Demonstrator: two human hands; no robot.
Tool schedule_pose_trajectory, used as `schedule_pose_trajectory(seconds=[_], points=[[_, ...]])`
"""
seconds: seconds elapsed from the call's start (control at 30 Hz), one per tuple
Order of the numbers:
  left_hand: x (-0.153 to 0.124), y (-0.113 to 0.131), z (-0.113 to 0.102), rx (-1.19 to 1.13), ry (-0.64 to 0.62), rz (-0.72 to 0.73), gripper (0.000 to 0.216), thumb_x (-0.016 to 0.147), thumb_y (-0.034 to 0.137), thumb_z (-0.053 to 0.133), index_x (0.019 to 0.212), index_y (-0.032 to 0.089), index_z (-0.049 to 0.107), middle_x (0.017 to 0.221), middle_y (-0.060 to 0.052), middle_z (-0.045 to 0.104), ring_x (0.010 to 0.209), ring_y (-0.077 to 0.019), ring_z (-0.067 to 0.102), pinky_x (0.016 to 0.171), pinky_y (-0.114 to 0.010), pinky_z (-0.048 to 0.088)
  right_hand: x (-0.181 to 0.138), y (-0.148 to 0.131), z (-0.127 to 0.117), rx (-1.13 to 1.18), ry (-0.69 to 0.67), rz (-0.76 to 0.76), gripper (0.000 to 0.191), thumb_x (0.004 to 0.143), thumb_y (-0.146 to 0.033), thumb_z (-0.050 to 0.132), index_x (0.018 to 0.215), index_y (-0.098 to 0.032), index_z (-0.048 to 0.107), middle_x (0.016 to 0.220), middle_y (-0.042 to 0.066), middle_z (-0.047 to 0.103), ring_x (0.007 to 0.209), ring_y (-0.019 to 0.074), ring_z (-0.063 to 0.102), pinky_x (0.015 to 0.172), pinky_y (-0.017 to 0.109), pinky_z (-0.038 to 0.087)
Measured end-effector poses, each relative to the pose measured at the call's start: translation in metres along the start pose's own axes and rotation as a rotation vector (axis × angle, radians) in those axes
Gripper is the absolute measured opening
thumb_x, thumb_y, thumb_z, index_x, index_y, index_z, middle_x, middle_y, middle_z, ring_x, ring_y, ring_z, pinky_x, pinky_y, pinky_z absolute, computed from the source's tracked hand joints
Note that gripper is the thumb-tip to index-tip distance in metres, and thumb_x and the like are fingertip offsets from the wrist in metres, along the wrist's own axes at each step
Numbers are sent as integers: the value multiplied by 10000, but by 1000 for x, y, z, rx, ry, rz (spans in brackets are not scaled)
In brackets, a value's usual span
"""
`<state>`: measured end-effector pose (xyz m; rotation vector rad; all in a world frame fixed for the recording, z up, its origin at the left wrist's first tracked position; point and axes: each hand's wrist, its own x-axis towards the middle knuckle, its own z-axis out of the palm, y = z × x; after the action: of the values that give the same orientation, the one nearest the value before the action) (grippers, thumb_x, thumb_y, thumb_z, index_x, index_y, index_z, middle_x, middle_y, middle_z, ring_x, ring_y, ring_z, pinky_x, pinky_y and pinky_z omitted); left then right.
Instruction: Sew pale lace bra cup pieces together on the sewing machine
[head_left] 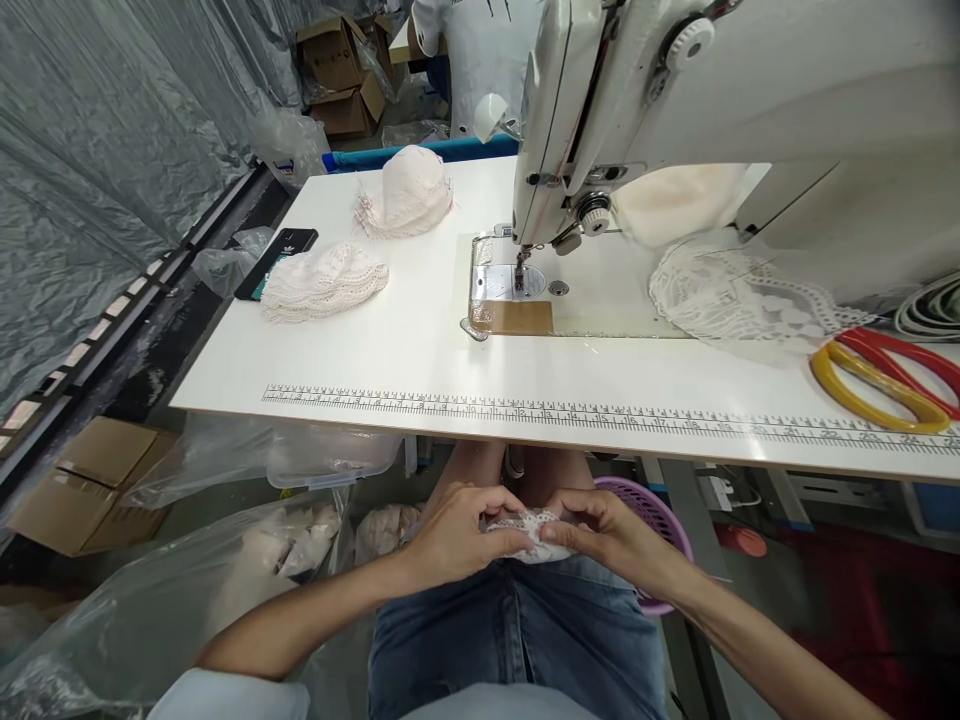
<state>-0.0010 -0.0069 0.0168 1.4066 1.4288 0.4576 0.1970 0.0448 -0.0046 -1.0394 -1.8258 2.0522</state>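
Observation:
A small piece of white lace point(531, 532) is pinched between my two hands over my lap, below the table's front edge. My left hand point(469, 530) grips its left end between thumb and fingers. At the other end, the thumb and fingers of my right hand point(607, 530) close on the lace. Part of the piece is hidden behind my fingers. Beyond the table edge stands a white sewing machine point(555, 130), its needle and presser foot point(521, 268) over the metal plate.
On the white table point(375, 350) lie a stack of lace pieces point(326, 283), a pale cup-shaped piece point(409, 192), a phone point(277, 260), white lace point(727, 290) and scissors point(889, 375). A purple basket point(679, 530) stands below right. A person point(487, 60) sits beyond the table.

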Motion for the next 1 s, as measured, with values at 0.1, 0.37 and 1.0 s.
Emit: schedule_pose_trajectory(seconds=[0.1, 0.37, 1.0], points=[[0, -1, -1, -13, -10, 6, 250, 742, 400, 658, 844, 176, 697, 703, 11, 652, 651, -120, 535, 599, -198, 351, 0, -1, 0, -21, -39, 16, 366, 777, -534, 582, 728, -173, 604, 645, -16, 508, 603, 118, 444, 550, 225, 350], [0, -1, -1, 9, -35, 11, 241, 764, 398, 629, 827, 178, 707, 663, 28, 630, 609, -105, 500, 584, -195, 330, -5, -9, 3, -129, 26, -91, 280, 811, -444, 593, 978, -230, 524, 918, 19, 554, 773, 150, 518, 640, 231, 422], [0, -1, -2, -132, -76, -52, 266, 712, 391, 678, 823, 152, 708, 721, -16, 663, 690, -142, 570, 606, -194, 389, -1, -1, 1, -210, -24, -219, 267, 879, -448, 506, 841, -196, 586, 814, 28, 597, 718, 146, 540, 637, 239, 407]])
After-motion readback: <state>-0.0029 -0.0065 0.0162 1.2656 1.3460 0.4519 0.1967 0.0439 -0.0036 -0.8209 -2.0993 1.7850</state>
